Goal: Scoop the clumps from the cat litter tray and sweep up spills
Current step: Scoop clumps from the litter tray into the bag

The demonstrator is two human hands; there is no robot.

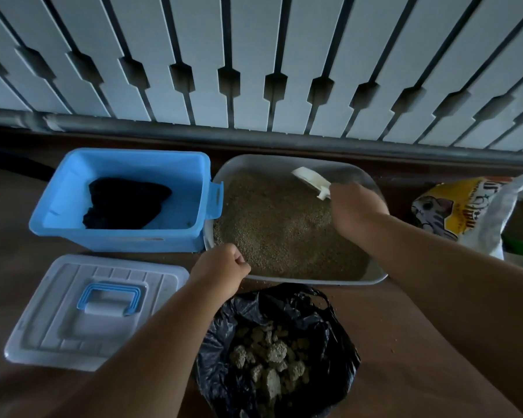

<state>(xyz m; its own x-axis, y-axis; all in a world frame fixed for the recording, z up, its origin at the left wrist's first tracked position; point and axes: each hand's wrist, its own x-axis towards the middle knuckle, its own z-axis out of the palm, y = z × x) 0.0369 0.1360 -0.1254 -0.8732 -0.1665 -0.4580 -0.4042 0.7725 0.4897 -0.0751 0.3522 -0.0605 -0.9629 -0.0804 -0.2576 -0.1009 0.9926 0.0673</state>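
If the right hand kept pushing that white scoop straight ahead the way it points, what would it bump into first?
Probably the far wall of the litter tray. The right hand aims the scoop up-left over the litter; depth is hard to judge.

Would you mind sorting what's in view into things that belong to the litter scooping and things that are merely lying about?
Belonging to the job:
litter tray
white scoop, held by the right hand
black bag of clumps
left hand at the tray's near rim

Lying about:
blue bin
its lid
litter sack
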